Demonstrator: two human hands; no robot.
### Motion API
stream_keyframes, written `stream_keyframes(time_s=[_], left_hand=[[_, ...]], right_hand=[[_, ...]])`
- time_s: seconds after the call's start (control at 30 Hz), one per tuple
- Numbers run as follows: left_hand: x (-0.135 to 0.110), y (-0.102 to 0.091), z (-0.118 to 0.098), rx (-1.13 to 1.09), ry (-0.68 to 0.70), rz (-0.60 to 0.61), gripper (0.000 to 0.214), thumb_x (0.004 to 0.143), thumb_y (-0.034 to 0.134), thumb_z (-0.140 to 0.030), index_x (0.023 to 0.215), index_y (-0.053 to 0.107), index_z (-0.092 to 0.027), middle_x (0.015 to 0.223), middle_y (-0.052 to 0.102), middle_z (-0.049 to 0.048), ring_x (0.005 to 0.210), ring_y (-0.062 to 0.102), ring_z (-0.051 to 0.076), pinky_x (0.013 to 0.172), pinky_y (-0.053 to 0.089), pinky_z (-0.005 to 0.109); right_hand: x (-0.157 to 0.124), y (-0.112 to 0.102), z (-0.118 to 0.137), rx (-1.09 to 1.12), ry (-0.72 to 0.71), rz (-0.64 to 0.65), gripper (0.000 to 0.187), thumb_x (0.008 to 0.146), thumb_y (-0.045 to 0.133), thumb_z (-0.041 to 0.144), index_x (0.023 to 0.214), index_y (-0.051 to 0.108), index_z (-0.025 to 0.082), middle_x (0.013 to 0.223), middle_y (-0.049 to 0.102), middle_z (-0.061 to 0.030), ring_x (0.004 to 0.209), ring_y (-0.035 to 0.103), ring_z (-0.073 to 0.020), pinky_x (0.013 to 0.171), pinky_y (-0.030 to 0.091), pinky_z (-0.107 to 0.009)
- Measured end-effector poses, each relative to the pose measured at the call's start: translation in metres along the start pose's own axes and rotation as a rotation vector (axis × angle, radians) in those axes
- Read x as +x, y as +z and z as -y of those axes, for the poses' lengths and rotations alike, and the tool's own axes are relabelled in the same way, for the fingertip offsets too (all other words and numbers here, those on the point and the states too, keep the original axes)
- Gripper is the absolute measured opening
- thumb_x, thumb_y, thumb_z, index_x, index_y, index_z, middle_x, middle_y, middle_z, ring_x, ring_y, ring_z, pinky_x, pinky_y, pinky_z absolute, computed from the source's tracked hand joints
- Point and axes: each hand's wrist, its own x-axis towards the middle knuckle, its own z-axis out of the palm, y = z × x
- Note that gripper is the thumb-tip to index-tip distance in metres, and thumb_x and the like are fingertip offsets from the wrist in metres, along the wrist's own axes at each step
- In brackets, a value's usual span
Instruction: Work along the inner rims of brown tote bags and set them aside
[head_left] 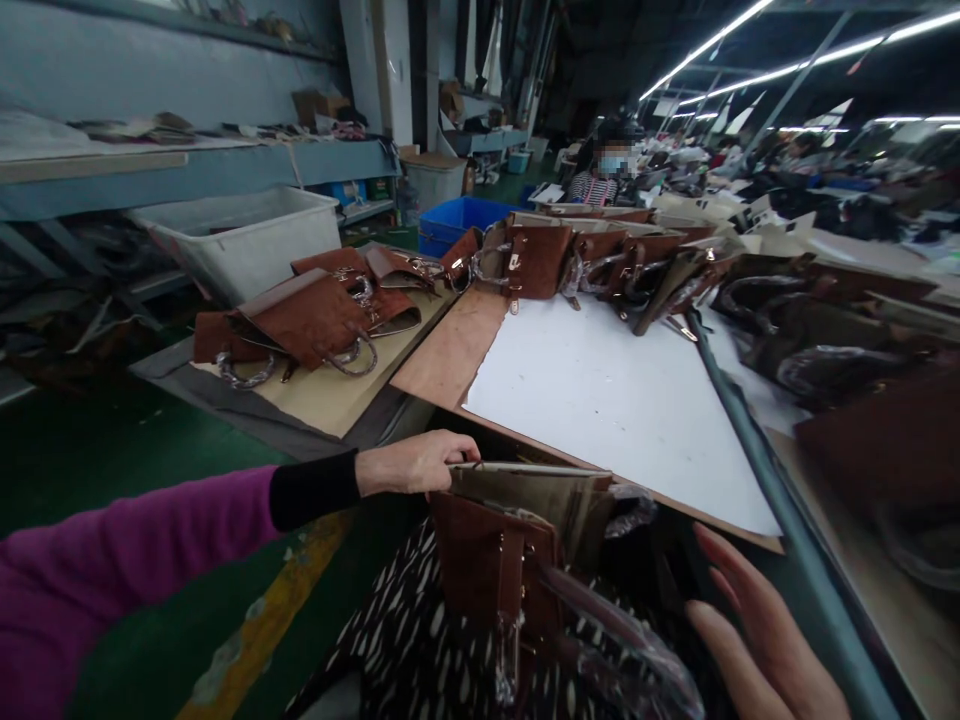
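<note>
My left hand (416, 463), on a purple sleeve with a black cuff, grips the top edge of a brown leather handbag (491, 560) held over my lap. The bag's mouth shows a tan lining, and its handles are wrapped in clear plastic (622, 640). At the bottom right, my right hand (757, 630) is beside the bag, fingers stretched out and apart, holding nothing. A white sheet (607, 400) on a brown board lies just beyond the bag.
A pile of brown handbags (315, 315) lies on a low table at left, and a row of them (600, 255) stands behind the white sheet. A dark rail (750, 440) runs along the right. A grey tub (240, 235), a blue crate (457, 220) and a seated person (604, 175) are further back.
</note>
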Motion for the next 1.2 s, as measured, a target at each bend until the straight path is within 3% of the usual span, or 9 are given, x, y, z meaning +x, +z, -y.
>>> stream_keyframes(time_s=[0.07,0.13,0.33,0.47,0.6,0.73,0.87,1.03,1.2], left_hand=[[-0.001,-0.003,-0.005,0.04,0.053,-0.007,0.045,0.05,0.038,-0.007,0.091,0.053,-0.014,0.066,0.056,-0.0032,0.058,0.049,0.011,0.047,0.027,0.018],[-0.003,-0.006,-0.008,0.088,0.102,-0.033,0.045,0.051,0.037,-0.006,0.092,0.054,-0.014,0.069,0.059,-0.0019,0.06,0.05,0.012,0.049,0.028,0.019],[-0.01,-0.012,-0.004,0.172,0.135,-0.108,0.037,0.057,0.038,-0.008,0.088,0.057,-0.013,0.079,0.062,0.002,0.07,0.055,0.015,0.059,0.036,0.02],[-0.007,-0.017,0.007,0.186,0.109,-0.1,0.031,0.056,0.037,-0.009,0.077,0.059,-0.012,0.074,0.061,0.0017,0.071,0.055,0.016,0.061,0.038,0.02],[0.0,-0.025,0.008,0.115,0.063,0.007,0.035,0.051,0.036,-0.009,0.075,0.061,-0.012,0.073,0.063,0.0021,0.07,0.056,0.015,0.064,0.041,0.021],[0.0,-0.028,0.005,-0.035,0.004,0.171,0.036,0.051,0.039,-0.009,0.078,0.063,-0.013,0.075,0.065,0.0019,0.072,0.058,0.016,0.065,0.042,0.021],[0.002,-0.026,0.011,-0.037,-0.061,0.208,0.034,0.052,0.04,-0.009,0.075,0.065,-0.014,0.071,0.065,0.0001,0.069,0.058,0.015,0.063,0.042,0.02],[0.011,-0.025,0.02,-0.063,-0.083,0.217,0.033,0.051,0.041,-0.008,0.073,0.065,-0.014,0.069,0.064,-0.0002,0.066,0.057,0.015,0.061,0.042,0.02],[0.012,-0.023,0.016,-0.057,-0.124,0.181,0.029,0.052,0.042,-0.009,0.07,0.064,-0.012,0.066,0.063,0.0001,0.064,0.055,0.014,0.059,0.041,0.02]], right_hand=[[0.011,0.005,0.024,-0.154,-0.224,0.018,0.073,0.068,0.058,0.053,0.132,0.036,0.026,0.143,0.035,-0.0057,0.129,0.031,-0.0315,0.107,0.026,-0.046],[0.023,0.018,0.036,-0.258,-0.307,0.062,0.074,0.066,0.064,0.047,0.131,0.037,0.024,0.138,0.041,-0.0081,0.126,0.036,-0.0302,0.106,0.028,-0.046],[0.025,0.062,0.038,-0.258,-0.227,0.442,0.054,0.07,0.061,0.031,0.122,0.045,0.027,0.106,0.065,-0.002,0.094,0.06,-0.0219,0.083,0.045,-0.034],[0.006,0.079,0.037,-0.296,-0.218,0.508,0.041,0.073,0.058,0.028,0.113,0.054,0.029,0.093,0.068,-0.0017,0.088,0.061,-0.0237,0.075,0.043,-0.032],[0.019,0.07,0.035,-0.168,-0.221,0.544,0.02,0.079,0.048,0.03,0.091,0.064,0.025,0.082,0.068,0.0003,0.081,0.06,-0.0201,0.07,0.041,-0.028],[0.047,0.049,0.028,0.067,-0.119,0.785,0.016,0.074,0.054,0.031,0.074,0.063,0.019,0.065,0.061,0.003,0.065,0.054,-0.0149,0.06,0.038,-0.023],[0.059,0.046,0.022,0.326,-0.038,0.985,0.013,0.071,0.057,0.027,0.075,0.061,0.016,0.065,0.055,0.0041,0.061,0.047,-0.0113,0.059,0.035,-0.022],[0.063,0.047,0.026,0.331,-0.064,0.964,0.019,0.073,0.058,0.033,0.074,0.06,0.015,0.062,0.051,0.0043,0.059,0.044,-0.0107,0.056,0.033,-0.022],[0.061,0.043,0.028,0.399,-0.091,0.773,0.028,0.076,0.055,0.037,0.09,0.064,0.015,0.079,0.063,-0.0012,0.075,0.055,-0.0166,0.067,0.04,-0.025]])
